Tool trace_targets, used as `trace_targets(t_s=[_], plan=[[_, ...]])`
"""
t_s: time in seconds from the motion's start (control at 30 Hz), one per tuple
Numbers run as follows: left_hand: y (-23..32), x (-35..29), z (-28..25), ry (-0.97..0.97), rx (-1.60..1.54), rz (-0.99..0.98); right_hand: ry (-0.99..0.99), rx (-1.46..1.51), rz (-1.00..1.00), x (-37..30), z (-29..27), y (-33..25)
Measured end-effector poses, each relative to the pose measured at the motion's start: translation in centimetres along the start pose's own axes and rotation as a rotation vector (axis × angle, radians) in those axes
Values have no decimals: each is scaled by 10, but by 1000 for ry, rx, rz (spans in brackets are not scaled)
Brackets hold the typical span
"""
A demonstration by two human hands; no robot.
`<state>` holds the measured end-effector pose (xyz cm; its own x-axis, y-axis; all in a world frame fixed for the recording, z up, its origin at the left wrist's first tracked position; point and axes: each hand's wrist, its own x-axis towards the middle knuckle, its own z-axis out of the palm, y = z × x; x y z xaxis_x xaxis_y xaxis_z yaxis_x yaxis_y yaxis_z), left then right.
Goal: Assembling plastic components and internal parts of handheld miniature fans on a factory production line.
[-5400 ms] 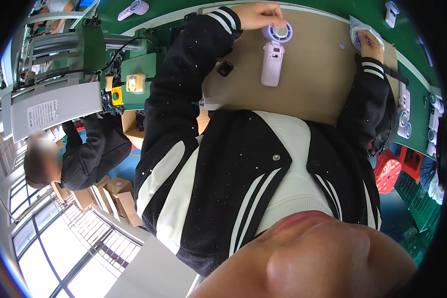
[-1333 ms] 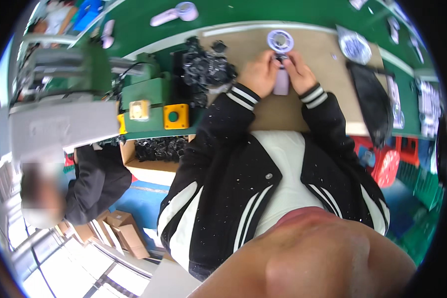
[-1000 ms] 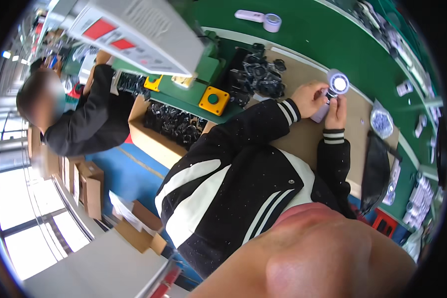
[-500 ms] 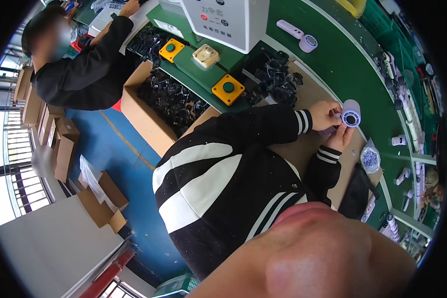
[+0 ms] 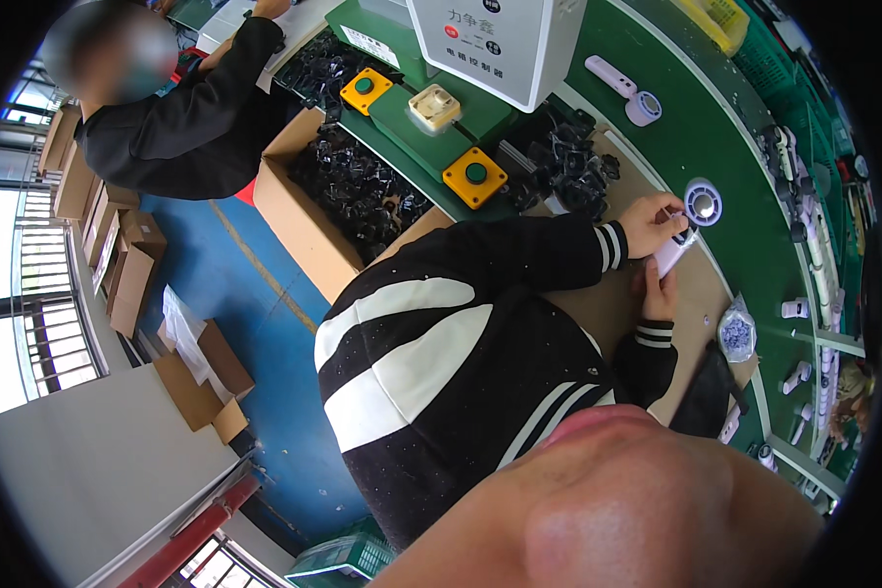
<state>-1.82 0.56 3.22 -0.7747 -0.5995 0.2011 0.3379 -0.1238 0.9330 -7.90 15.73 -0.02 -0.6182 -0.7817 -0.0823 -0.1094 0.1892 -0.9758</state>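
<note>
A lavender handheld fan [image 5: 670, 256] is held between my two hands above the bench edge. Its round head [image 5: 703, 203] points away from me, with a ring of slots around a shiny centre. My left hand [image 5: 654, 225] is closed around the neck, where a small dark part shows between head and handle. Lower down, my right hand [image 5: 659, 294] grips the handle's bottom end, with some fingers hidden behind it. A second lavender handheld fan [image 5: 611, 76] lies on the green bench beyond my left hand.
Black plastic parts [image 5: 573, 162] are heaped left of my hands, and more fill a cardboard box [image 5: 309, 235]. Yellow button boxes [image 5: 475, 177] flank a green machine with a grey control box [image 5: 500, 49]. A bag of small purple parts [image 5: 737, 333] lies at right. A co-worker [image 5: 167, 127] sits far left.
The fan has turned in my hands: its head now sits farther out, and the handle shows more. My right hand has moved down from the head to the handle's lower end.
</note>
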Motion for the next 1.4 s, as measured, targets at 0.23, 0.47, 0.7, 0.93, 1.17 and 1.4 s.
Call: trace_targets(t_s=[0.23, 0.47, 0.7, 0.93, 1.17, 1.4], plan=[[5, -13, -1, -214, 595, 279, 146, 382, 232, -22, 1, -10], [-7, -28, 4, -414, 533, 210, 208, 462, 389, -20, -3, -1], [-12, -26, 1, -521, 627, 175, 120, 609, 405, 2, -6, 0], [0, -23, 4, -511, 651, 264, 22, 905, 160, 56, -33, 45], [5, -25, 2, -443, 628, 226, 66, 619, 45, 56, -18, -7], [36, 23, -14, -276, 449, 194, 103, 349, 53, 18, -72, -31]])
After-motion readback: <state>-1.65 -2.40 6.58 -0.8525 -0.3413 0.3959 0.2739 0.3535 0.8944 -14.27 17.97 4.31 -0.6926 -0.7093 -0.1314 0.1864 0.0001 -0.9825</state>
